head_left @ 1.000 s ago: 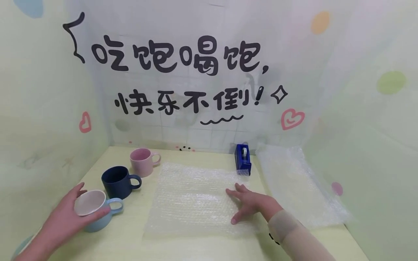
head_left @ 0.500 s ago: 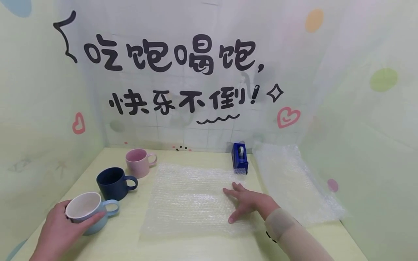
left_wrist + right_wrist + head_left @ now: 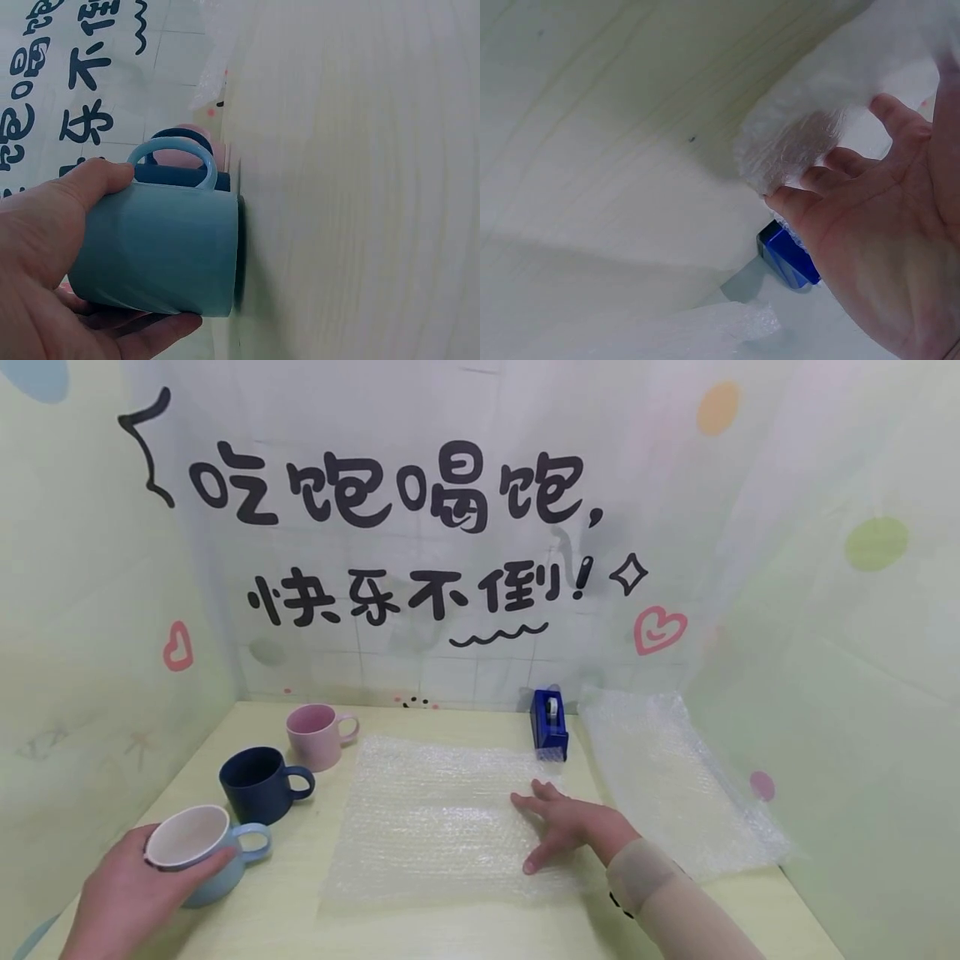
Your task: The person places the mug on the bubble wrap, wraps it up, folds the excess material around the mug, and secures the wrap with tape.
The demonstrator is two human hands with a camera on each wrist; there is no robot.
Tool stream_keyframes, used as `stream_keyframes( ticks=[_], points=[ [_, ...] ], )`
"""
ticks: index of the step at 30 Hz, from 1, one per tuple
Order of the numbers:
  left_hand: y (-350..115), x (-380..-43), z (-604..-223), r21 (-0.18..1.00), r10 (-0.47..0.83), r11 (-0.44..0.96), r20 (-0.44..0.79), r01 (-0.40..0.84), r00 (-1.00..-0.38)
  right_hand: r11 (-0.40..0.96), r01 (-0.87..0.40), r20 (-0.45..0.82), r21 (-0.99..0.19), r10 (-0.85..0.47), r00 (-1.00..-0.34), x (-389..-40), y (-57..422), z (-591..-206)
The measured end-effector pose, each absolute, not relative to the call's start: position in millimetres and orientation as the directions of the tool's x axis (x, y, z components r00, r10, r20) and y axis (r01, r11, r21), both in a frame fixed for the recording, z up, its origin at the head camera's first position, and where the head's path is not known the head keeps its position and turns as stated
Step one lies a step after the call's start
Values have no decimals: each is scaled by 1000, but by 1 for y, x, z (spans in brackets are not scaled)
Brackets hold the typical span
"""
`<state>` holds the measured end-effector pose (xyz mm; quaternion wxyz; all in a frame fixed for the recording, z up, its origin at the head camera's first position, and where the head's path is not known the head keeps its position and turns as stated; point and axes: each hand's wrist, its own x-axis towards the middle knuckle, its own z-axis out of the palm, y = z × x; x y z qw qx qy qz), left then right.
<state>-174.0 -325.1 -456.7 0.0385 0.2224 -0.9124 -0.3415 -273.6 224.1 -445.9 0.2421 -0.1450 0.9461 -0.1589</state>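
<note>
My left hand [image 3: 123, 889] grips a light blue mug [image 3: 217, 885] with a white inside, fingers and thumb on opposite sides of its body. In the left wrist view the mug's handle [image 3: 212, 169] points away from the palm. Its base is at or just above the table; I cannot tell which. My right hand [image 3: 564, 822] rests with spread fingers on the right part of a flat sheet of bubble wrap [image 3: 435, 827]. The right wrist view shows the fingertips touching the wrap's edge [image 3: 795, 142].
A dark blue mug [image 3: 257, 787] and a pink mug [image 3: 313, 739] stand behind the held mug. At the back is a blue tape dispenser [image 3: 550, 727], touching or close to the wrap's far corner. Another bubble wrap sheet [image 3: 675, 785] lies along the right wall.
My left hand has closed round the light blue mug, which now sits slightly tilted. The right hand keeps its place on the wrap. The head view has shifted a little.
</note>
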Motion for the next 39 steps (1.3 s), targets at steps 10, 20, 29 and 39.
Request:
stream_keyframes(
  ticks=[10,20,29,39],
  points=[
    [-307,-169,-406,652,-275,751,171,-101,-946,908,-190,-416,-374,-347,-840,-276,225,-448],
    [-220,-209,-357,665,-37,721,316,194,-948,906,-178,-421,-384,-343,-839,-275,224,-447],
    [-123,-259,-351,717,172,637,228,285,-958,907,-173,-414,-384,-337,-846,-277,225,-451],
    [-63,-295,-380,808,256,513,176,288,-950,905,-181,-411,-385,-343,-844,-277,226,-450]
  ],
)
